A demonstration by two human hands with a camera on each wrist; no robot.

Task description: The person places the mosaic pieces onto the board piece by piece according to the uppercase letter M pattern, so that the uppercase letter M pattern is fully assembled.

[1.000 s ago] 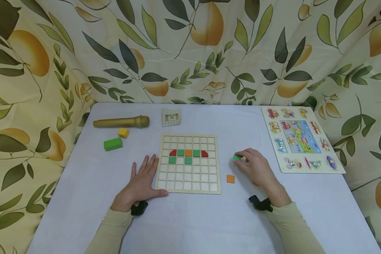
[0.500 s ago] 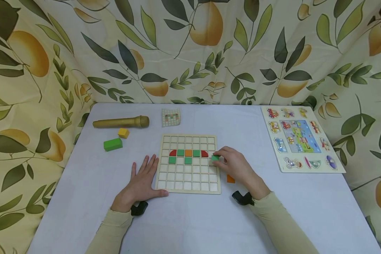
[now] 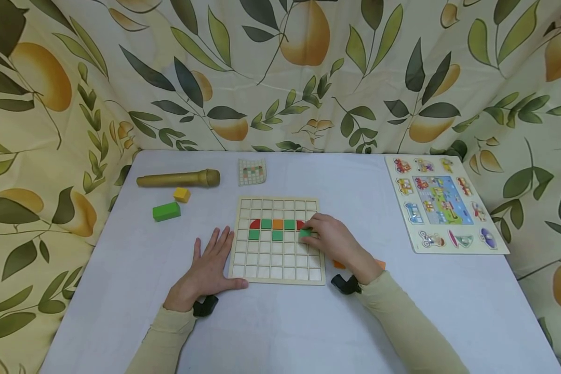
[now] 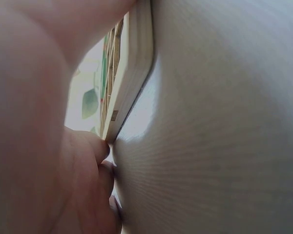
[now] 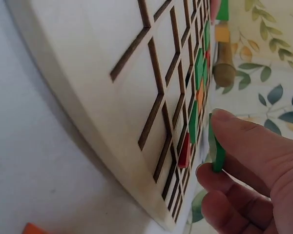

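Red, green and orange tiles (image 3: 278, 225) fill the pale wooden grid board (image 3: 276, 270); leaf-and-pear curtain (image 3: 280, 72) behind.

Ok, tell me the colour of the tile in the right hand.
Green tile, clearest in the right wrist view.

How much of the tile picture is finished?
Seven tiles already sit in the grid board: a row of red, green, orange, green, red, with two green below. The right hand pinches another green tile over that lower row. The left hand rests flat against the board. Orange tiles wait on the table, and most squares are empty.
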